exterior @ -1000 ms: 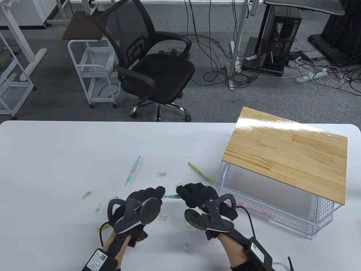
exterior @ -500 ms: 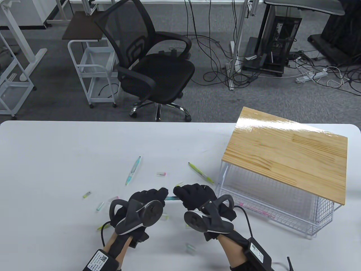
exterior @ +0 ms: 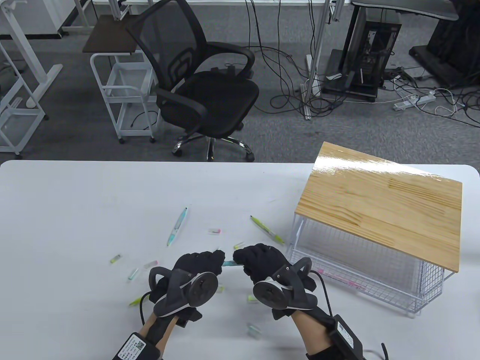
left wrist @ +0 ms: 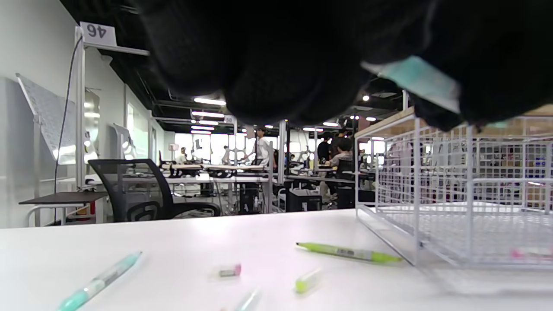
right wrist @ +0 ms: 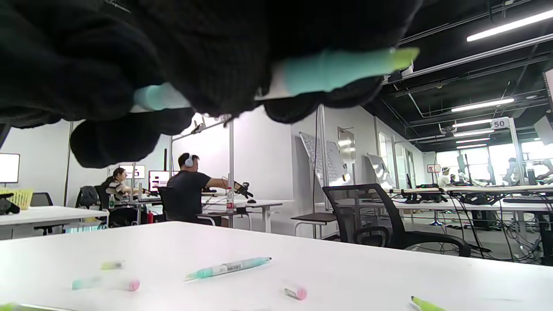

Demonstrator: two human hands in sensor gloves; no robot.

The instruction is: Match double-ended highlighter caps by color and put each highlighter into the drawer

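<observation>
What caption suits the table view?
Both gloved hands hold a teal highlighter between them, with loose caps on the white table beside a wire drawer.

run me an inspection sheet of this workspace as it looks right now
surface: white table, bare at the far left.
job's things: teal highlighter gripped between both hands; another teal highlighter and a green highlighter lie loose; wire drawer under a wooden top holds something pink.
clutter: small loose caps scattered near the hands.
grippers: left hand and right hand both curled on the held highlighter.
cables: glove leads at the wrists; tangle on the floor.
surroundings: black office chair, white trolley.
</observation>
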